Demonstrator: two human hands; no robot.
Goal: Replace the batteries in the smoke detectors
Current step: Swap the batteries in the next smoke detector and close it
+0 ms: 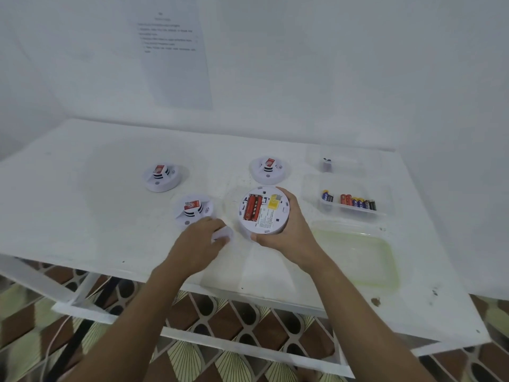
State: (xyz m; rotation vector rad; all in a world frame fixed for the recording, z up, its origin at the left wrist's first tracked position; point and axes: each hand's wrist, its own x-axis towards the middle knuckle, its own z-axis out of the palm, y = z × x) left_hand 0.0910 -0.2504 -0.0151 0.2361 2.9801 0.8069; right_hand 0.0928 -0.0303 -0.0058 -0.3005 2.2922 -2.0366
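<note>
My right hand (289,232) grips a white round smoke detector (264,212) turned back side up and tilted toward me. Its open bay shows two red batteries (252,207) beside a yellow label. My left hand (205,241) rests on the table (96,230), fingers curled over a small white piece (223,233), probably the battery cover. Three more detectors stand face up: one (194,209) just beyond my left hand, one at the far left (162,177), one at the far middle (268,168).
A clear tray (351,213) at the right holds several loose batteries. Behind it stands another clear container (340,161) with a small dark item. A shallow greenish tray (358,255) lies near my right wrist. A printed sheet (176,56) hangs on the wall.
</note>
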